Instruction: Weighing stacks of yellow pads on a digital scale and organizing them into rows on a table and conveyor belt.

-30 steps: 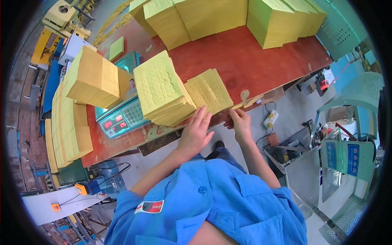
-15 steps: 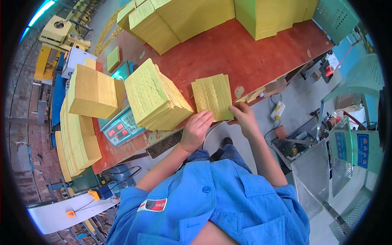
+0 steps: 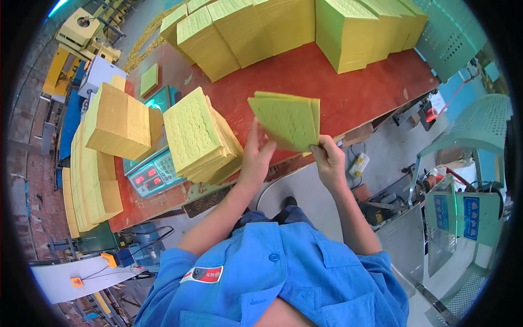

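Yellow sheets (image 3: 286, 121) now tilted up above the red table (image 3: 376, 87), between both hands; half a second ago they lay flat at its edge, so now the hands carry them. Right hand (image 3: 331, 163) pinches the lower right corner; left hand (image 3: 255, 161) has fingers stretched along the left side, grip can't tell. Counts: sheets, at least two, exact number unclear; one scale (image 3: 155, 177); one uneven stack (image 3: 192, 128) beside it; one thin pad (image 3: 149, 80) behind.

Machinery (image 3: 74, 30) and a scale (image 3: 170, 166) show a workshop.
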`<state>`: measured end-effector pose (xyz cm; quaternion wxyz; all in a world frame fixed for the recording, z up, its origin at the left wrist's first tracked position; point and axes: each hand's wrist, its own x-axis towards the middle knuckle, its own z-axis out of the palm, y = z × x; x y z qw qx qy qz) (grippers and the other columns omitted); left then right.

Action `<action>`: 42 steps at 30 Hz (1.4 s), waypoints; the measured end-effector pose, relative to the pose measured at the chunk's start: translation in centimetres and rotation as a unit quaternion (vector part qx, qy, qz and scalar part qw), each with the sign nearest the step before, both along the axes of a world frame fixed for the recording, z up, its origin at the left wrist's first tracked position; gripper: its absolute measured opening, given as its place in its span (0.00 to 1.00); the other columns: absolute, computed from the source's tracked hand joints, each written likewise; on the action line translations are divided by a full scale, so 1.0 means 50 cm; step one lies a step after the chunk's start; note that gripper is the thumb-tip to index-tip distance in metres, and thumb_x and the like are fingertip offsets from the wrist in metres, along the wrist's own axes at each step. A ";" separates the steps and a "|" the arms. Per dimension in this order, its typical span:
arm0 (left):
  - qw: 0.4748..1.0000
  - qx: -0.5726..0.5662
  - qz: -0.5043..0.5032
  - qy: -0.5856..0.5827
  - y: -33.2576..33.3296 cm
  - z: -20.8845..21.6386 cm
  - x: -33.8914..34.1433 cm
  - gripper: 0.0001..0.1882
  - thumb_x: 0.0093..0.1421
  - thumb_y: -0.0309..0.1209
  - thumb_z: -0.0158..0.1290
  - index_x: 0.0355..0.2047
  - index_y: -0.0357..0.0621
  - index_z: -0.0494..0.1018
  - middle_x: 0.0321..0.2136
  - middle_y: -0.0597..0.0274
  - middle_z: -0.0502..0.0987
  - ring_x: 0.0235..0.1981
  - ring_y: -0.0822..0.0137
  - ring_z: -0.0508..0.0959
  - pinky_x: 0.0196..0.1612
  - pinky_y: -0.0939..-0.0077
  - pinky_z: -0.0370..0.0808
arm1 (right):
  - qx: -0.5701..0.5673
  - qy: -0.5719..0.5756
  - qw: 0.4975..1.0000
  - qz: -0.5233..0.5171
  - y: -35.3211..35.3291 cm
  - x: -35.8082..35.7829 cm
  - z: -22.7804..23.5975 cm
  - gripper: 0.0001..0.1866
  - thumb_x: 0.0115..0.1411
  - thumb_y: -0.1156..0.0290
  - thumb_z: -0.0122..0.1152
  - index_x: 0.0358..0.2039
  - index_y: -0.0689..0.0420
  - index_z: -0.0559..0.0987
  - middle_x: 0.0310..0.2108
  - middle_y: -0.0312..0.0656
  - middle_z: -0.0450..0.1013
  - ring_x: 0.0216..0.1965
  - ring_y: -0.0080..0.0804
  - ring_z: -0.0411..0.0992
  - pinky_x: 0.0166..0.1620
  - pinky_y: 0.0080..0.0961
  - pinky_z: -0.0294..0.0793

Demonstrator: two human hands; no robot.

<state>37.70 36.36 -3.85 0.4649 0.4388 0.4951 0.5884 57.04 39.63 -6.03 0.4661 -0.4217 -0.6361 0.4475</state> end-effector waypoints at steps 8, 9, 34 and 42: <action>0.997 0.041 0.039 0.059 0.028 -0.058 0.011 0.19 0.70 0.25 0.43 0.60 0.38 0.65 0.53 0.55 0.73 0.55 0.64 0.73 0.61 0.69 0.66 | 0.032 -0.034 0.999 0.014 0.050 0.004 -0.055 0.21 0.56 0.88 0.56 0.51 0.59 0.74 0.45 0.44 0.77 0.48 0.33 0.75 0.51 0.26 0.73; 0.997 0.038 0.037 0.057 0.031 -0.058 0.018 0.19 0.70 0.25 0.43 0.60 0.38 0.65 0.53 0.55 0.73 0.55 0.64 0.73 0.61 0.69 0.66 | 0.039 -0.041 0.998 0.010 0.052 0.004 -0.054 0.23 0.56 0.89 0.55 0.52 0.58 0.74 0.45 0.43 0.77 0.48 0.31 0.74 0.51 0.25 0.72; 0.980 -0.034 0.128 0.145 -0.282 0.391 -0.421 0.12 0.70 0.34 0.47 0.31 0.42 0.73 0.21 0.71 0.74 0.21 0.81 0.73 0.22 0.83 0.70 | -0.061 -0.015 0.928 0.366 -0.002 -0.379 0.445 0.15 0.63 0.68 0.55 0.41 0.69 0.78 0.29 0.33 0.72 0.26 0.16 0.66 0.28 0.17 0.63; 0.958 -0.087 0.180 0.207 -0.228 0.523 -0.868 0.13 0.64 0.41 0.53 0.27 0.46 0.74 0.18 0.67 0.75 0.16 0.75 0.73 0.17 0.82 0.66 | -0.097 0.096 0.921 0.365 0.027 -0.838 0.548 0.16 0.62 0.71 0.58 0.46 0.69 0.77 0.34 0.42 0.76 0.31 0.25 0.74 0.35 0.22 0.76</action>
